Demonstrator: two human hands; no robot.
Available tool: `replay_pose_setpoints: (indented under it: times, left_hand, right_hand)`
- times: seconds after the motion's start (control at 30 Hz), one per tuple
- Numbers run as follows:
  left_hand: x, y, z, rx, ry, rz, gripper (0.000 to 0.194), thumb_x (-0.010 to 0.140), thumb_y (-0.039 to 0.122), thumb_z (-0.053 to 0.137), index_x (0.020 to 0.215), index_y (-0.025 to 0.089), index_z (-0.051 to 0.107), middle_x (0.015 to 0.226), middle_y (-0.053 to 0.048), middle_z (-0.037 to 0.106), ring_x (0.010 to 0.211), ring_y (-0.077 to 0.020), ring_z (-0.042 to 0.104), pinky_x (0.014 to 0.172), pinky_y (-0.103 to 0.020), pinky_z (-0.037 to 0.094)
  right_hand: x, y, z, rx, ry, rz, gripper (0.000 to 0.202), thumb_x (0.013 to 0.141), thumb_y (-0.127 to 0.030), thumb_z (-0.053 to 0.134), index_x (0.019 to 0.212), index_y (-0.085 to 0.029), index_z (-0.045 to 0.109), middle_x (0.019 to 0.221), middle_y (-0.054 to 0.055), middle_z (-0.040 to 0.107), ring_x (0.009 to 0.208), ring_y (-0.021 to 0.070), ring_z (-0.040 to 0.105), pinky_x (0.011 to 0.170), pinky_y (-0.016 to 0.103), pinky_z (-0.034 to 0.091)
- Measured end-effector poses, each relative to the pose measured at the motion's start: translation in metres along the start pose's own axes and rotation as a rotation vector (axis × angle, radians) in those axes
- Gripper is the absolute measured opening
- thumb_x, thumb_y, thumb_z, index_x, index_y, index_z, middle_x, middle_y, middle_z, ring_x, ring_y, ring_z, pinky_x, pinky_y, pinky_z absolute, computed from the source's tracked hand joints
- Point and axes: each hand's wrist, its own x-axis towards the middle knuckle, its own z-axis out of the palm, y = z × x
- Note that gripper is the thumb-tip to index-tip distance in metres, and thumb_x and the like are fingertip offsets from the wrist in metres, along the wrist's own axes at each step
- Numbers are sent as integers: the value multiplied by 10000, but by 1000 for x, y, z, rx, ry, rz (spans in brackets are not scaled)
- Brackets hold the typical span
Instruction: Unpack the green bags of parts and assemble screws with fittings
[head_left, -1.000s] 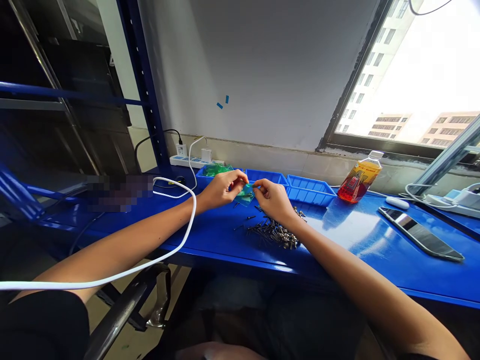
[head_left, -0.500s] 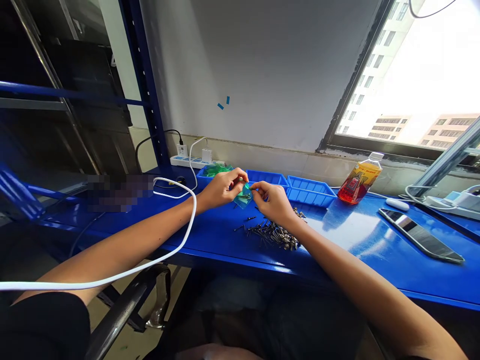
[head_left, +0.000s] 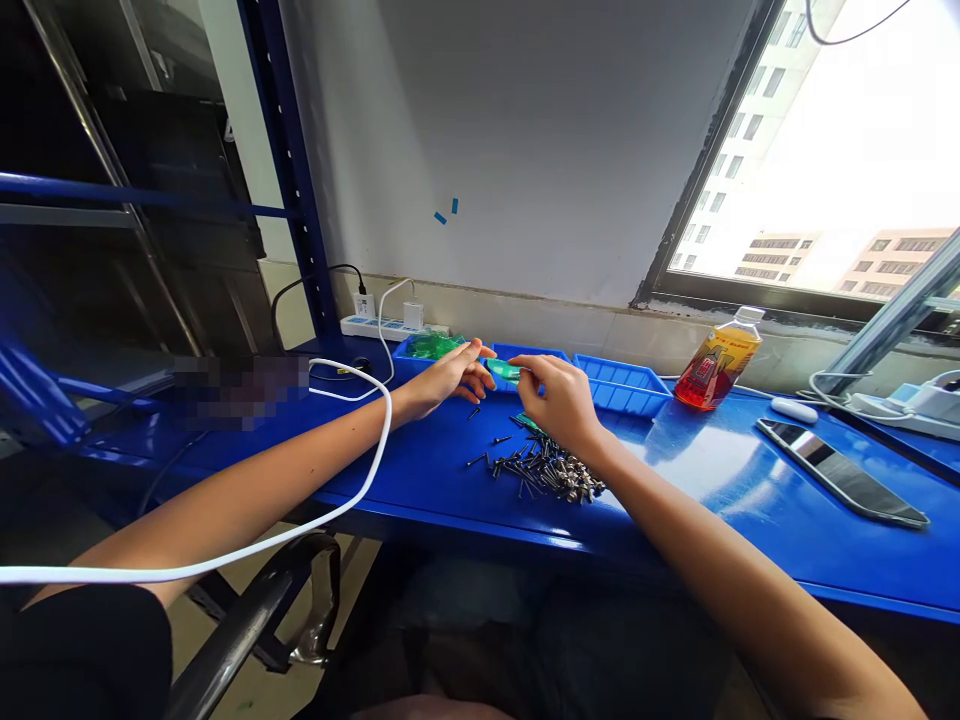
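Note:
A small green plastic bag (head_left: 502, 370) is pinched in my right hand (head_left: 559, 400), above the blue table. Just left of the bag, my left hand (head_left: 450, 378) has its fingers apart and holds nothing. Below my right hand lies a heap of metal screws (head_left: 559, 470), with a bit of green plastic (head_left: 529, 424) at its back edge. Behind my left hand, more green bags (head_left: 435, 346) fill a blue bin. Another blue bin (head_left: 622, 385) stands to the right, and a third is partly hidden behind my hands.
A bottle of red drink (head_left: 718, 360), a phone (head_left: 840, 470) and a white oval object (head_left: 793, 409) are on the right of the table. A white cable (head_left: 379, 450) crosses over my left forearm. A power strip (head_left: 356, 326) lies at the back left.
My left hand has let go of the green bag and opened. The bag is now in my right hand alone and turned flatter. Green plastic by the screws has come into view.

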Motion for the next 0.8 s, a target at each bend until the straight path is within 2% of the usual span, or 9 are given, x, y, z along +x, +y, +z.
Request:
replay_pose_setpoints:
  times: [0.07,0.17,0.27,0.37,0.47,0.53,0.6,0.7,0.8]
  left_hand:
    - [-1,-1,3,-90,-44,-22,360,918,444,287,963,164,508,751,-57,622,608,-119,592,560,-249,504]
    - [1,-3,2,-33,4,54,175,850,292,478,966,165,510,794,-41,618,666,-112,605,604,-235,508]
    - [8,-2,-15,199,183,188,256,809,180,493,1064,175,479,796,-22,610,711,-118,609,658,-248,508]
    - [20,1,-49,609,491,356,395,792,156,502,1181,186,439,890,-48,622,822,-157,614,762,-284,489]
    - [34,0,-83,886,649,284,359,795,157,465,1153,175,494,972,-87,642,916,-209,611,820,-317,463]
    - [43,-4,-97,1011,597,173,316,797,172,436,1090,162,555,992,-102,658,948,-238,608,824,-328,453]
    - [49,-9,-102,1072,435,107,314,780,184,432,1048,170,595,993,-87,674,948,-235,611,814,-309,452]
    - [54,-15,-102,1105,203,68,346,760,191,428,1044,195,625,1021,-59,685,960,-221,612,819,-282,450]
    - [55,-15,-99,1137,95,44,407,766,188,401,1109,196,621,1063,-67,678,979,-223,612,838,-281,447]
  right_hand:
    - [-2,-2,1,-16,-80,-115,285,808,-140,423,908,-200,684,697,37,635,649,151,540,660,268,423]
    - [-5,-7,3,-55,-193,-259,310,825,-115,426,994,-206,670,744,42,627,703,155,532,677,273,421]
    - [-7,-10,4,-71,-293,-337,319,832,-102,445,1052,-196,656,796,52,619,744,154,528,679,268,420]
    - [-7,-11,5,-60,-362,-345,293,842,-116,469,1062,-178,652,816,56,614,770,155,534,681,267,422]
    - [-6,-10,4,-61,-386,-306,274,854,-140,478,1067,-165,649,839,62,618,800,161,545,692,272,424]
    - [-6,-9,3,-66,-395,-284,264,862,-154,478,1062,-168,649,843,59,622,807,160,550,700,271,422]
    - [-5,-8,3,-66,-409,-273,249,867,-168,482,1050,-180,651,842,53,626,812,157,553,707,269,421]
    - [-6,-7,4,-66,-436,-254,237,868,-180,493,1044,-178,652,851,56,631,824,162,559,717,272,422]
    - [-5,-8,6,-68,-455,-233,236,868,-189,498,1045,-171,654,847,60,630,831,168,565,721,275,422]
